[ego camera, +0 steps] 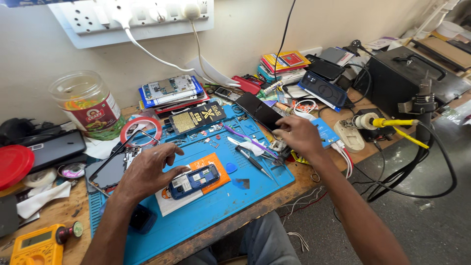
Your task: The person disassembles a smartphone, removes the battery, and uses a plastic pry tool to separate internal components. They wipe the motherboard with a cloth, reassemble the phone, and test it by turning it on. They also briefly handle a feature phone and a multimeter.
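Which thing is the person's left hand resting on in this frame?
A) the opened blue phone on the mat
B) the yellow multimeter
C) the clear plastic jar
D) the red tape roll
A: the left hand lies with its fingers on the opened blue phone on the blue work mat.

The left hand [147, 172] hovers low, palm down, fingers spread and slightly curled, thumb reaching right. The right arm stretches further forward; the right hand [297, 135] is palm down with fingers bent together, tips pointing left. Both forearms are bare.
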